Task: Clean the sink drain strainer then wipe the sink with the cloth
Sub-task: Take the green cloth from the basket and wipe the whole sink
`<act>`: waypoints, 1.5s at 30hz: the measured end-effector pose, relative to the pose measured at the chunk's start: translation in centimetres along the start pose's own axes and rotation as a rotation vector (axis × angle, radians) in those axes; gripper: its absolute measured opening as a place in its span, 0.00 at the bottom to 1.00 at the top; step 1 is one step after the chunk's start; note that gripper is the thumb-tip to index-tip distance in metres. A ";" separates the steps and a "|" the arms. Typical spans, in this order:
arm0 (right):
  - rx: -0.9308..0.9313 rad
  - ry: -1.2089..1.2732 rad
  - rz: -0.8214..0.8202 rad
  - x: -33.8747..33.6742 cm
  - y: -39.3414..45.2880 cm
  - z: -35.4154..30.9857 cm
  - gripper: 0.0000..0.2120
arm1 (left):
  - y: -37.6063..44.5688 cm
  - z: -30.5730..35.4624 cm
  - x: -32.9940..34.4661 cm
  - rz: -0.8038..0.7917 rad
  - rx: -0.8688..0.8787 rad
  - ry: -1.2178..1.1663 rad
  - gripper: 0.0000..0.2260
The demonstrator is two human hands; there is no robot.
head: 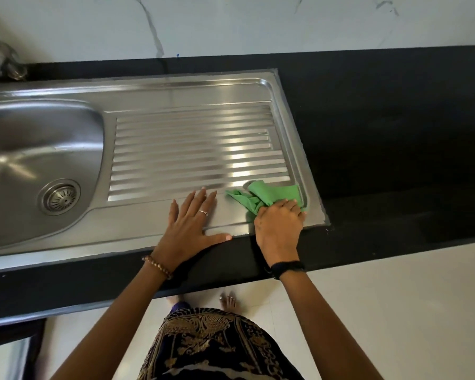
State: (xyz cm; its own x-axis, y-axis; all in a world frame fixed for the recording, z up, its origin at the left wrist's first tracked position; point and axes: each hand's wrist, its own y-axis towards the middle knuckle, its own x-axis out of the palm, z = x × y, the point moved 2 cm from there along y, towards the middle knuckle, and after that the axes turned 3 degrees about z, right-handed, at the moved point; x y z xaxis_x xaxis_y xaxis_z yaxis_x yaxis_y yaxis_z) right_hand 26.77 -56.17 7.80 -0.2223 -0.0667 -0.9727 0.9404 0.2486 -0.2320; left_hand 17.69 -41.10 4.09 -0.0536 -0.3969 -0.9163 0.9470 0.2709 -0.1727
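Green cloth (269,197): bunched and creased, it lies on the near right corner of the steel drainboard (198,149), just inside the raised rim, with one twisted tail trailing left toward the other hand.
Right hand (280,223): fingers curled over the near part of the cloth, gripping it and pressing it down on the metal.
Left hand (192,223): flat and spread wide on the smooth strip in front of the ribs, fingers straight, thumb out along the front edge; it holds nothing and seems to brace the body.
Step in hand: judging by the grip and the strainer's place in the drain, this is the wiping part of the task, working on the drainboard side.
Strainer (59,197): seated in the drain at the bottom of the basin (33,149), well apart from both hands; its perforated face looks free of visible scraps, though fine residue cannot be told from here.
Next move: probably a sweep of the cloth leftward along the ribs, following the grooves and keeping firm downward pressure; the left hand would need to lift or shift out of the path.
Still to cover: most likely the ribbed field, the far rim and the basin itself.
Surface look: brushed steel, bright glare bands across the ribs; whether it is wet cannot be told.
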 end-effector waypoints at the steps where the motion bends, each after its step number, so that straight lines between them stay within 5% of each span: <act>1: -0.016 -0.023 0.007 -0.1 -0.4 -0.9 0.26 | -0.5 -0.4 0.0 0.023 -0.014 -0.004 0.50; 5: -0.257 -0.011 0.033 0.4 -3.0 -7.0 0.22 | -2.9 -3.1 -1.0 0.091 -0.113 -0.028 0.52; 9: -0.513 0.266 0.069 -0.5 -4.8 -11.8 0.20 | -5.6 -6.8 -2.5 0.135 -0.279 -0.052 0.52; 16: -0.314 0.960 -0.193 -2.9 0.0 -5.2 0.23 | -8.5 -12.3 -3.8 0.197 -0.474 -0.095 0.45; 21: -0.140 1.284 -0.138 -4.0 4.1 2.5 0.16 | -10.2 -15.5 -4.3 0.202 -0.556 -0.082 0.46; 24: -0.253 1.001 -0.197 -1.9 4.0 2.8 0.18 | -11.2 -17.3 -4.5 0.223 -0.618 -0.085 0.48; 28: -0.754 0.043 -0.072 2.4 2.9 0.4 0.26 | -12.9 -19.0 -4.7 0.260 -0.660 -0.060 0.44; 35: -0.932 -0.085 -0.033 3.1 1.4 -4.7 0.25 | -13.5 -19.9 -4.9 0.277 -0.602 -0.036 0.32; 45: -1.077 -0.016 -0.096 5.4 -4.3 -26.5 0.25 | -14.8 -22.5 -6.6 0.206 -0.419 -0.080 0.24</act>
State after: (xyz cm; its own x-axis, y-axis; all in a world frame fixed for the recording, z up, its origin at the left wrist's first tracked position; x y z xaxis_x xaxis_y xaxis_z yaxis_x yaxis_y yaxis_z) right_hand 14.72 -31.96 3.30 -0.2724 -0.1418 -0.9517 0.1968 0.9600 -0.1994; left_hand -3.07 -22.79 4.57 0.1623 -0.3590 -0.9191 0.7250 0.6753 -0.1357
